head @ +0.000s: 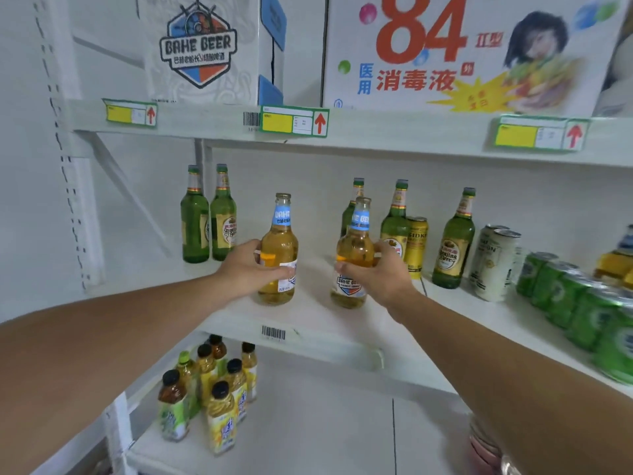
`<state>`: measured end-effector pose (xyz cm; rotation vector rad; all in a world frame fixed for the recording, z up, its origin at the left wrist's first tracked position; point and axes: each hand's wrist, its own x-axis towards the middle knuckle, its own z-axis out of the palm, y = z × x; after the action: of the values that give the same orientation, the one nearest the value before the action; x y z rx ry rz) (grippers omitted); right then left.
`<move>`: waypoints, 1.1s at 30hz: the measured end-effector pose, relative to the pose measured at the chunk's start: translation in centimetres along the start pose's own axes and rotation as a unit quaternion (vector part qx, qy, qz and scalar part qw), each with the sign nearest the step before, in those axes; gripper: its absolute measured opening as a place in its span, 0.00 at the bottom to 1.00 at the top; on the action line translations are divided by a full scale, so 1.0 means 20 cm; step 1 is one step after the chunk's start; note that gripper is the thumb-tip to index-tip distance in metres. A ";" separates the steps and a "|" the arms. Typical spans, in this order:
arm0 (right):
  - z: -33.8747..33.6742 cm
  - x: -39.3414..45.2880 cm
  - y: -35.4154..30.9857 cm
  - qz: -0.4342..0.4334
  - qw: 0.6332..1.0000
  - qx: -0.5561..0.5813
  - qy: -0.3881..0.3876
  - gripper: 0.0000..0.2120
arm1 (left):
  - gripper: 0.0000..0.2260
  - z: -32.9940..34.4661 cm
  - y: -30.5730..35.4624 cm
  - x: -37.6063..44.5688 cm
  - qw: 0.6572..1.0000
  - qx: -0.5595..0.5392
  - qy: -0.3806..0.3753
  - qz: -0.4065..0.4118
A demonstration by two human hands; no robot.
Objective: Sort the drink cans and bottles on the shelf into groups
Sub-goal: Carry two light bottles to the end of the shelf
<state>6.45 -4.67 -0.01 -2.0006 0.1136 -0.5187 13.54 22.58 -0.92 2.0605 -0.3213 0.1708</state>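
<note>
1. Hands on two bottles at once! The left hand (pixel 251 267) wraps its fingers round the lower body of the left clear bottle (pixel 278 255), amber liquid inside, blue neck label, standing upright near the front of the middle shelf (pixel 318 317).
2. Over on the other side, the right hand (pixel 376 272) grips the right clear bottle (pixel 354 255) of the same brand, also upright. The two bottles sit near each other but apart, a gap of bare shelf between them.
3. What looks sorted: two green bottles (pixel 208 217) stand paired at the back left, touching or nearly so. Far right, a row of green cans (pixel 575 296) is lined up along the shelf front.
4. What looks unsorted: behind the right hand, more green bottles (pixel 395 221) mix with a yellow can (pixel 417 246), then another green bottle (pixel 454 241) beside white cans (pixel 495 262). Bottles and cans are jumbled there.
5. My read: early to middle of the job. The clear pair is being brought together as its own group; the green bottles are split between two spots and want joining, and the yellow and white cans need separating out.
6. Below, the small juice bottles (pixel 209 389) cluster on the lower shelf, and cartons (pixel 202 46) sit above, none of it being handled.
</note>
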 end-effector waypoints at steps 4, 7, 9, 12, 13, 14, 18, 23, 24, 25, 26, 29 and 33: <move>-0.13 -0.19 0.00 0.016 0.999 -0.014 0.026 0.36 | 0.25 0.06 0.06 -0.13 0.999 -0.022 -0.034 0.015; -0.26 -0.33 0.02 0.024 0.998 -0.034 0.042 0.39 | 0.29 0.13 0.13 -0.23 0.998 -0.032 -0.047 0.020; -0.36 -0.40 0.03 0.029 0.998 -0.036 0.051 0.36 | 0.31 0.18 0.19 -0.28 0.997 -0.036 -0.060 0.026; -0.50 -0.50 0.05 0.042 0.996 -0.031 0.069 0.38 | 0.30 0.27 0.29 -0.35 0.996 -0.031 -0.072 0.036; -0.55 -0.54 0.06 0.045 0.996 -0.028 0.076 0.39 | 0.29 0.30 0.33 -0.38 0.996 -0.028 -0.077 0.041; -0.60 -0.57 0.06 0.046 0.995 -0.025 0.085 0.39 | 0.29 0.34 0.37 -0.40 0.995 -0.029 -0.082 0.046; -0.84 -0.72 0.11 0.052 0.993 -0.019 0.108 0.39 | 0.22 0.51 0.55 -0.51 0.991 -0.035 -0.109 0.064; -1.19 -0.90 0.18 0.054 0.991 -0.039 0.120 0.41 | 0.21 0.78 0.82 -0.65 0.985 -0.047 -0.145 0.087; -1.27 -0.93 0.19 0.057 0.989 -0.047 0.125 0.43 | 0.22 0.84 0.88 -0.68 0.983 -0.048 -0.153 0.090; -1.35 -0.96 0.20 0.058 0.988 -0.056 0.131 0.45 | 0.24 0.91 0.93 -0.72 0.981 -0.049 -0.160 0.094; -1.43 -1.00 0.22 0.058 0.987 -0.064 0.138 0.47 | 0.26 0.98 0.99 -0.76 0.980 -0.052 -0.167 0.097; -1.68 -1.10 0.28 0.067 0.981 -0.077 0.166 0.43 | 0.24 1.19 1.13 -0.88 0.975 -0.061 -0.187 0.101; -1.99 -1.25 0.40 0.089 0.972 -0.078 0.205 0.41 | 0.21 1.45 1.31 -1.03 0.970 -0.058 -0.212 0.104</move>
<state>-31.18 -33.93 0.69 -1.9831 0.5989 -0.8214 -14.20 -11.60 1.68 1.9314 -0.7930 -0.1652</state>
